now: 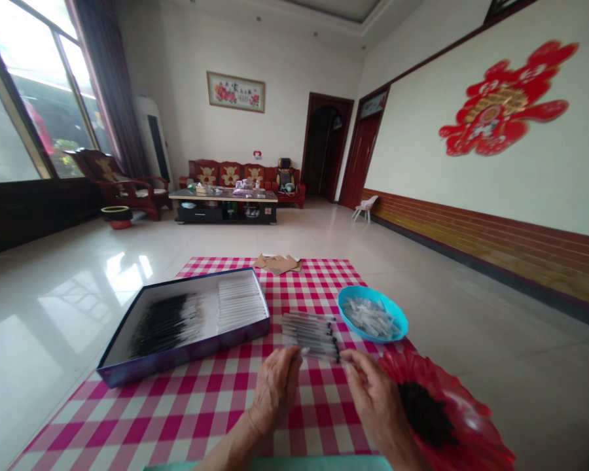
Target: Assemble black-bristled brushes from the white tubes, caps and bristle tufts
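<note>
A row of clear pens with dark ends (311,335) lies on the checked tablecloth between the box and the blue bowl. At the near end of this row, my left hand (277,379) has its fingers pinched together at the left side. My right hand (370,386) is closed at the right side, thumb and forefinger together near the dark ends. Whatever the fingertips hold is too small and blurred to name. A shallow box (184,356) on the left holds dark, thin pieces (164,324) and white sticks (240,302). Small translucent pieces (370,317) fill the blue bowl (402,325).
A red flower-shaped dish (481,418) with black pieces (427,412) stands at the right, beside my right forearm. Brown cardboard scraps (279,263) lie at the table's far edge. Beyond the table are a low table (201,214) and a red sofa (216,171).
</note>
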Motion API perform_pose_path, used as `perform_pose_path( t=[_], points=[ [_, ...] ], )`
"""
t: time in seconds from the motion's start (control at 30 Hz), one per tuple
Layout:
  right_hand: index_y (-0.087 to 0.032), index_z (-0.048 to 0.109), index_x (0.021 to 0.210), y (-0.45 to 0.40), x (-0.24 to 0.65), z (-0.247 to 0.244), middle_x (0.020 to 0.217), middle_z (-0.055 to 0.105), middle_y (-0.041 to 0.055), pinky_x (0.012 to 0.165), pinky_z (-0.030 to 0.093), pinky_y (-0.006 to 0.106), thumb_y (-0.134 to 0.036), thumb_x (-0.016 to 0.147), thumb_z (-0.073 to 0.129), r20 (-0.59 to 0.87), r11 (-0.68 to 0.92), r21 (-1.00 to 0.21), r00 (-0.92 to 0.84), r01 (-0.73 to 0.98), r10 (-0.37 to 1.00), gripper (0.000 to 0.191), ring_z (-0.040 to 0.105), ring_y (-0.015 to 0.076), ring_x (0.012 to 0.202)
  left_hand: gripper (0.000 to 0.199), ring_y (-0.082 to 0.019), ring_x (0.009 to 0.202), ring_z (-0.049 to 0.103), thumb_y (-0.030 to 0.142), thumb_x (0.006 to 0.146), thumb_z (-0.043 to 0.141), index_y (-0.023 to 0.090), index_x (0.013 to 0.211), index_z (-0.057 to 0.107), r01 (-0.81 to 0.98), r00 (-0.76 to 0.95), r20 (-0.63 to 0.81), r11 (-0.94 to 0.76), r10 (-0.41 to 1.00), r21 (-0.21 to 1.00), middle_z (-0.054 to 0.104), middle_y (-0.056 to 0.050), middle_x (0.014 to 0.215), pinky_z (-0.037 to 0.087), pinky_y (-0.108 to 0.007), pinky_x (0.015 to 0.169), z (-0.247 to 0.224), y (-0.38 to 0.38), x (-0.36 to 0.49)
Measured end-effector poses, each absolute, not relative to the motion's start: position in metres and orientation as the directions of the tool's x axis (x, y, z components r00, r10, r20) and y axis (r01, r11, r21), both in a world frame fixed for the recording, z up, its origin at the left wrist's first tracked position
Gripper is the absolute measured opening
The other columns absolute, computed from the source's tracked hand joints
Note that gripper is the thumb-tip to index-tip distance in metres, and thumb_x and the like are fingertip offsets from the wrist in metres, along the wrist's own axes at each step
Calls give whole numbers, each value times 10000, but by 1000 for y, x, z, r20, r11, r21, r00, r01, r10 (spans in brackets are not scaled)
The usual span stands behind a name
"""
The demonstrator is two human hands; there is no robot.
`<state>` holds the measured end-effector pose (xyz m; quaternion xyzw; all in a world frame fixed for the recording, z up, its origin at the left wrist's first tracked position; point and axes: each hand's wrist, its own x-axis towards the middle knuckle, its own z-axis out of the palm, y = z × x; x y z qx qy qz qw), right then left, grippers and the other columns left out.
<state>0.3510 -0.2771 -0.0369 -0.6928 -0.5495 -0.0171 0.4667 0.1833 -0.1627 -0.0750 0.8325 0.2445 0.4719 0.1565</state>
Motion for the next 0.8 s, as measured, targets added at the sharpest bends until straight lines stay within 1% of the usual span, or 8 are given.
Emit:
perform_pose_path(
  t=[0.1,0.23,0.3,0.4,0.53,0.67,0.73,0.8],
  points=[
    [-193,637,992,-268,329,-48,969,716,87,775,550,280,-314,853,480,454,87,-765,440,638,775,241,679,210,900,167,-145,757,608,188,931,409,211,1068,502,204,385,731,-825,563,527,643,-28,855,469,-242,676,-73,-159,183],
    [-176,668,983,-260,318,-56,946,731,96,762,566,302,-375,823,548,394,137,-877,526,460,754,282,692,230,875,193,-166,792,594,172,931,390,200,1075,514,188,471,757,-890,454,416,628,-53,875,477,-278,715,-74,-162,181],
    [-177,687,954,-257,315,-56,916,738,84,746,573,308,-384,805,581,387,160,-895,545,417,744,276,699,229,843,209,-173,795,579,167,932,375,194,1083,516,183,528,735,-902,425,390,619,-63,882,471,-302,728,-75,-165,181],
    [-190,714,868,-255,310,-55,849,746,61,722,578,304,-374,775,620,420,193,-886,553,421,720,227,704,225,790,218,-173,777,554,165,935,350,190,1066,522,184,592,684,-897,427,401,598,-63,862,456,-311,718,-74,-169,181],
    [-202,720,808,-257,308,-55,769,741,43,682,575,288,-386,750,646,410,174,-890,572,422,710,207,699,217,714,215,-171,739,532,174,934,333,189,1002,536,224,622,644,-889,445,399,571,-53,808,432,-303,686,-72,-172,181],
    [-165,666,853,-264,319,-52,771,723,65,640,564,280,-452,773,614,282,147,-957,700,248,656,303,688,215,710,138,-172,733,546,208,904,412,210,909,550,372,570,611,-835,550,405,574,-33,786,418,-286,668,-75,-166,180],
    [-163,624,913,-267,328,-49,817,711,69,653,557,292,-479,819,550,244,199,-968,766,154,595,337,678,204,732,106,-174,735,562,192,872,457,220,879,559,499,495,574,-755,652,426,584,-21,779,409,-269,630,-79,-160,178],
    [-178,585,931,-268,335,-46,833,696,56,668,552,303,-493,841,514,244,261,-958,807,116,538,335,670,191,738,134,-170,734,573,155,850,465,228,880,573,584,411,550,-673,727,454,594,-14,785,398,-250,590,-82,-154,177]
  ],
)
